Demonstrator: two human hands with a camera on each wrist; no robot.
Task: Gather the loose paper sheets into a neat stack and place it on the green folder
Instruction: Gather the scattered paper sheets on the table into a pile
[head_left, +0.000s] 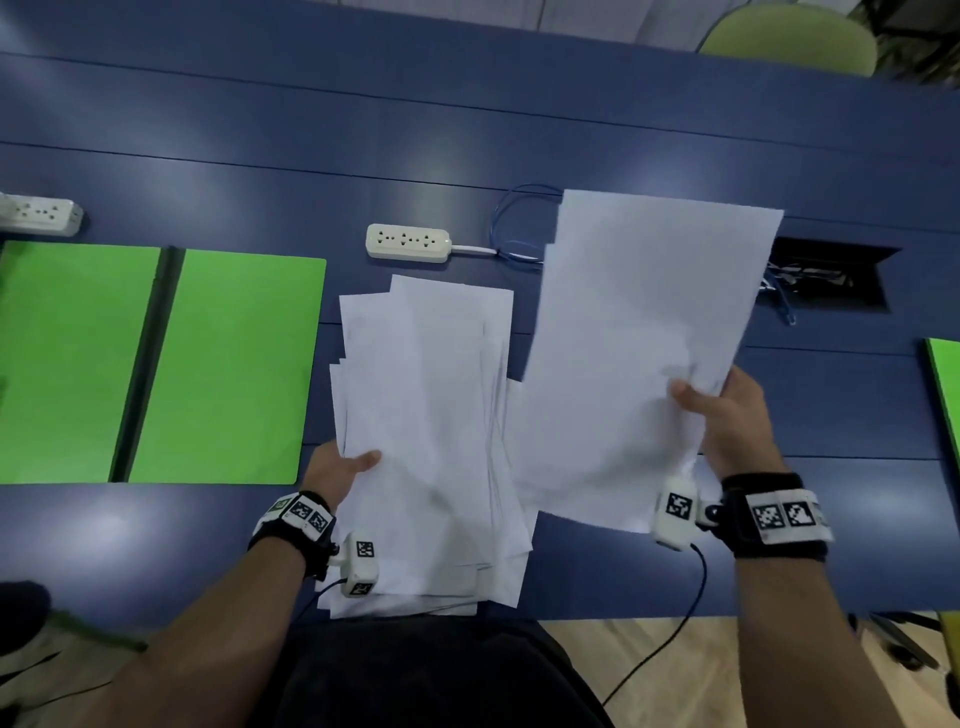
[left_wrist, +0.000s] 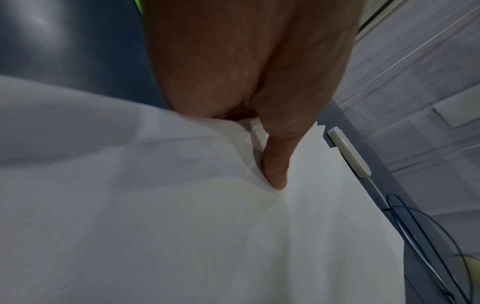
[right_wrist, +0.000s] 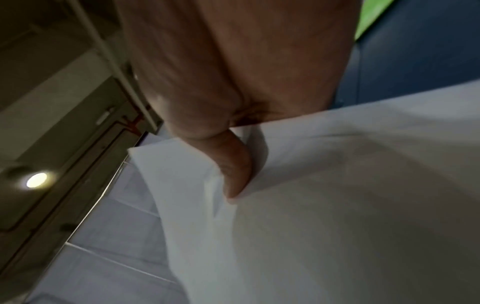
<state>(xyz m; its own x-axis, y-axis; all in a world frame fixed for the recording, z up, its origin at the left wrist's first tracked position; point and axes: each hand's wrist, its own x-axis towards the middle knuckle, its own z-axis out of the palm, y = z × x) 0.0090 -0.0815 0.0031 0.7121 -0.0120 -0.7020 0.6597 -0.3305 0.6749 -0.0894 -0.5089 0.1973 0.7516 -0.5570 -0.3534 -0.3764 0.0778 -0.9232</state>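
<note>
An uneven pile of white paper sheets (head_left: 426, 431) lies in front of me on the blue table, its edges fanned out. My left hand (head_left: 337, 470) grips the pile's left edge, thumb (left_wrist: 276, 164) on top of the sheets (left_wrist: 182, 226). My right hand (head_left: 722, 415) holds a second batch of sheets (head_left: 639, 353) lifted off the table to the right of the pile, thumb (right_wrist: 233, 170) pinching their right edge (right_wrist: 337, 205). An open green folder (head_left: 228, 364) lies flat to the left of the pile.
A white power strip (head_left: 408, 242) with a cable and a blue wire loop (head_left: 511, 218) sits behind the pile. Another power strip (head_left: 39, 214) is at far left. A cable hatch (head_left: 831, 280) is at right, and a second green folder (head_left: 945, 384) at the right edge.
</note>
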